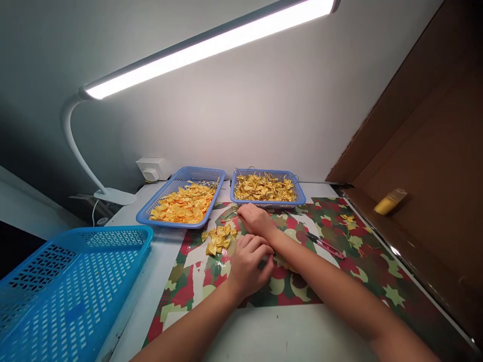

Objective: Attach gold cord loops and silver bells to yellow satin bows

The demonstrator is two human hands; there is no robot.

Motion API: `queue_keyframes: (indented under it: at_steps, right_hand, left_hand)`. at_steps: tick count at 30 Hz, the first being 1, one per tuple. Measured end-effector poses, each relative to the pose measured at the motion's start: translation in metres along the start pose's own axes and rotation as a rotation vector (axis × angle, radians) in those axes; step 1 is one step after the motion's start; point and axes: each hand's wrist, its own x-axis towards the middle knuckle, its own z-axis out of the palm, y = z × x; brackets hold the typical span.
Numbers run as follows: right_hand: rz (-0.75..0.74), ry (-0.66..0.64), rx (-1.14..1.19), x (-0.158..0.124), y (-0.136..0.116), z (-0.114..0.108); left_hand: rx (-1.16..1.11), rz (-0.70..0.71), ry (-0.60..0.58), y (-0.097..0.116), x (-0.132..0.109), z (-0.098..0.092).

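Observation:
My left hand [251, 265] is curled above the camouflage-patterned mat [277, 286]. Its fingers are bent in, and whatever they hold is hidden. Just beyond it my right hand [255, 219] reaches across to the left, its fingertips pressed together low over the mat. Thin gold strands [229, 216] lie at those fingertips; I cannot tell whether they are gripped. Several yellow ribbon bows [219, 238] rest on the mat to the left of my hands. A pink-handled cutting tool [326, 246] with a dark tip lies right of my right forearm.
Behind stand a blue basket [141, 217] of yellow bows and another blue basket [300, 197] of bows with gold ties. A larger blue basket [145, 236] is at left. A lamp [71, 136] arches overhead. Cardboard [426, 125] walls the right, near a yellow-filled tube [388, 202].

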Motion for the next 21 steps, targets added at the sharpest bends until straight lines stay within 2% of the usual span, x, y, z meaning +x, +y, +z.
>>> queue_keyframes:
  at_steps: [4,9,18,21]
  right_hand:
    - [-0.051,0.148,0.116,-0.002,0.009,0.004]
    - [-0.006,0.329,0.237,-0.006,0.012,0.003]
    - [0.094,0.456,0.397,0.0,0.014,0.005]
    - [0.087,0.516,0.455,0.002,0.009,-0.007]
  left_hand:
    - [0.033,-0.007,0.007,-0.001,0.002,-0.002]
    - [0.12,-0.024,0.086,-0.008,0.005,-0.007]
    - [0.171,-0.066,0.085,-0.016,0.004,-0.006]
    - [0.208,-0.07,0.122,-0.018,0.004,-0.005]
